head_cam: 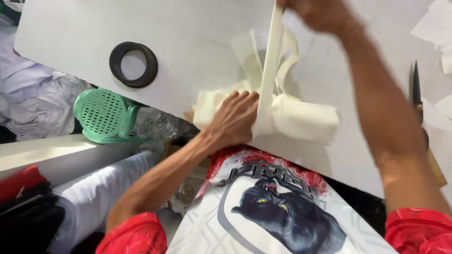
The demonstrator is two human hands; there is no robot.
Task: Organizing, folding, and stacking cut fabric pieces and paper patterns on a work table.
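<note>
A rolled bundle of cream cloth (301, 120) lies near the front edge of a white table (188, 47). My left hand (235, 117) presses flat on the bundle's left part, fingers together. A long cream strip (270, 66) wraps around the bundle and runs up taut to my right hand (318, 11) at the top edge, which is closed on the strip's upper end. More loose cream strips (249, 54) curl behind the bundle.
A black ring (133, 64) lies on the table to the left. Scissors (416, 89) rest at the right beside white paper scraps (438, 23). Below the table's left edge stand a green plastic stool (106, 115) and heaps of white cloth (33, 94).
</note>
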